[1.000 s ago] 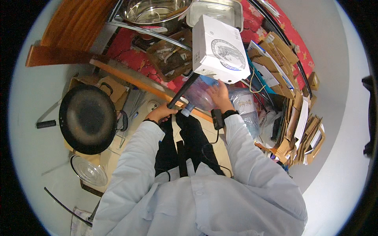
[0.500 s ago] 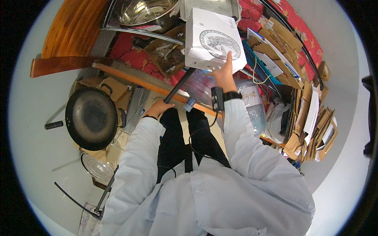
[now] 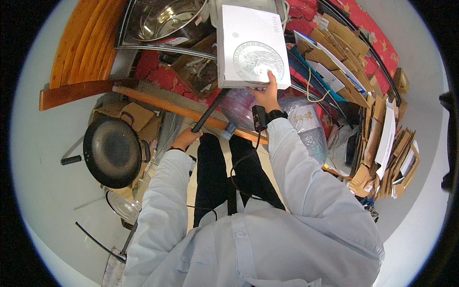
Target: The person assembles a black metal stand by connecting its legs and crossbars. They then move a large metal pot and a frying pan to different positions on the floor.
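In my right hand (image 3: 268, 98) is a white cardboard box (image 3: 249, 33) with a round grey printed emblem. My thumb lies on its top face near the front edge, and the fingers are under it. A black device with a cable is at my right wrist. My left hand (image 3: 187, 139) is wrapped round the lower end of a black rod (image 3: 208, 114). The rod slants up to the box's near edge, and its far end is hidden behind the box. Below the box, a clear plastic bottle (image 3: 237, 106) with a bluish cap lies between my hands.
A wooden rail (image 3: 162, 105) crosses in front of a red patterned cloth (image 3: 201, 99). Flattened cardboard (image 3: 368, 148) leans at the right, beside a large clear bottle (image 3: 306, 126). On the left wall hangs a black wok (image 3: 113, 152). A steel pot (image 3: 165, 21) stands at the back.
The white box has tilted, so more of its top face shows, and it has shifted slightly left. My left hand has moved a little left and down with the rod.
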`<state>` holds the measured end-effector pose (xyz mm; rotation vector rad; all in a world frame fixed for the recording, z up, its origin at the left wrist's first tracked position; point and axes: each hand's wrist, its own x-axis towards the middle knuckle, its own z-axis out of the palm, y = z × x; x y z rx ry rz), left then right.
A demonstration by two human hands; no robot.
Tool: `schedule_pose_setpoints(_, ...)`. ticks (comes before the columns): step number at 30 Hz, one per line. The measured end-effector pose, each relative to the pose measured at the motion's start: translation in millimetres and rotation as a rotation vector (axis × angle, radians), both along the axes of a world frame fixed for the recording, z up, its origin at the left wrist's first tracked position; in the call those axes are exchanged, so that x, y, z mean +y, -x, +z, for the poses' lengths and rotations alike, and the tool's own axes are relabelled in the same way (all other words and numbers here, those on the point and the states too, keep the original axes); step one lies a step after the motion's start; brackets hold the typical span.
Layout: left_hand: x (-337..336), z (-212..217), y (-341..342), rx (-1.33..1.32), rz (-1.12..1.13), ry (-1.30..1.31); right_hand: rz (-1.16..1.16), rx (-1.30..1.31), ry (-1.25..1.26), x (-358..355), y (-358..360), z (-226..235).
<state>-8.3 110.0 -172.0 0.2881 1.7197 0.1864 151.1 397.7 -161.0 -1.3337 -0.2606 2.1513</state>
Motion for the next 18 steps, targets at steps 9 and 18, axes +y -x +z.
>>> schedule_pose_setpoints(9, -13.8, -50.4, 5.0, 0.076, -0.123, 0.094, -0.102, -0.118, -0.155, -1.6, -28.4, 15.0)
schedule_pose_setpoints(18, -26.2, -109.5, -11.9, 0.130, -0.191, 0.126, -0.005, -0.178, -0.273, 33.3, -72.9, 51.5)
